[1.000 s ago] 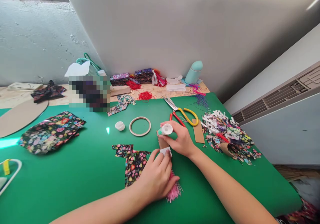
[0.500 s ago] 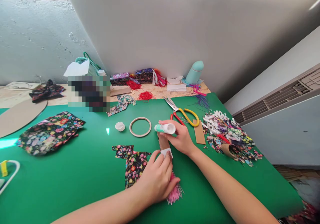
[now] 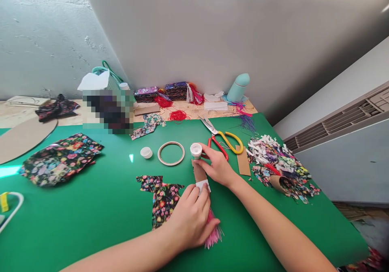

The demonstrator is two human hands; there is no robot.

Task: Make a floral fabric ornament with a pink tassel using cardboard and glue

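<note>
Your left hand lies curled at about 6 o'clock on the green mat, fingers pressed down together on a pink tassel; its fringe fans out from under your palm toward 5 o'clock, and your fingertips sit on the white band at the tassel's top end. Just beside that hand at 9 o'clock lies a floral fabric cutout, flat on the mat. Farther off at 9 o'clock a bigger floral fabric piece lies crumpled, and a brown cardboard oval rests beyond it at the mat's edge

At 12 o'clock from your left hand a brown card strip runs up from the white band. Your right hand is closed around a glue stick, holding it upright with its open white end up, touching the strip's far end. Its white cap sits well apart at 9 o'clock of the stick, with a wooden ring between them

Near your right hand at 1 o'clock lie scissors with red and yellow handles, blades pointing to 11 o'clock. A second card piece lies just beside your right wrist at 3 o'clock. Farther toward 3 o'clock spreads a heap of paper and fabric scraps. At the far wall stands a pale teal bottle
</note>
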